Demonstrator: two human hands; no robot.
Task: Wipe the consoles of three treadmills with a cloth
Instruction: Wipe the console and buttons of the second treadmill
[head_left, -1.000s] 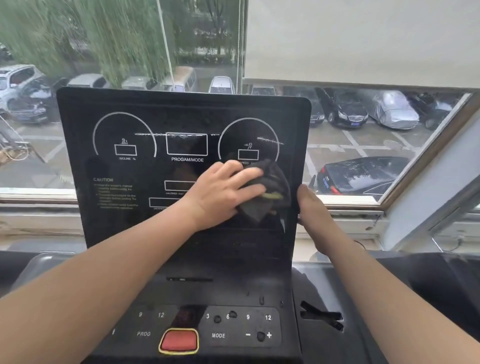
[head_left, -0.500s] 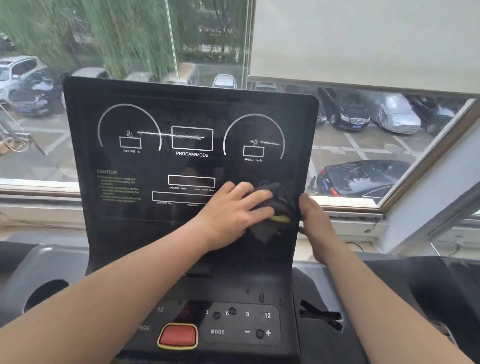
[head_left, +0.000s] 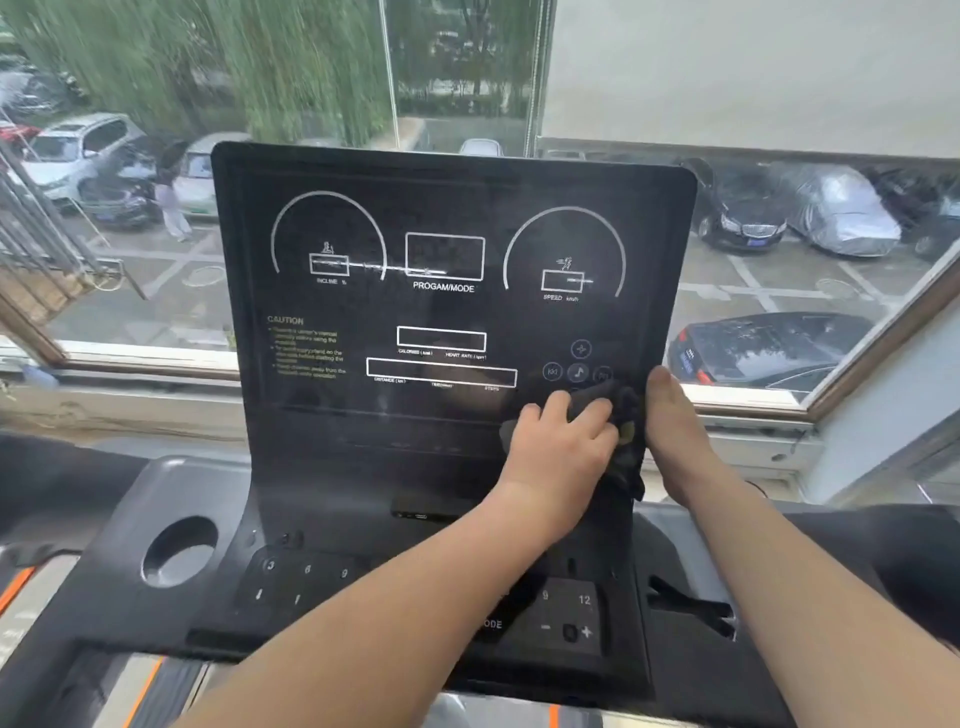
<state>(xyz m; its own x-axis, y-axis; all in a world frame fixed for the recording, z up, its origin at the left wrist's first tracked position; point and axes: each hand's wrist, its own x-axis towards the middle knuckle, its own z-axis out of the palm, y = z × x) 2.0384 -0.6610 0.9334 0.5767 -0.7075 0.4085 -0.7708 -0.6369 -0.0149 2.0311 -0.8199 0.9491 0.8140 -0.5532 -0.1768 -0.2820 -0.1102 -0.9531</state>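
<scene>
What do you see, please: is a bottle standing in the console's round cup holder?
No, the round cup holder shows only its bare grey bottom, with nothing standing in it.

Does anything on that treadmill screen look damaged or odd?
A white streak crosses the console from the incline box to the middle box, like a scratch or smear, and the label reads PROGAM/MODE, misspelled.
</scene>
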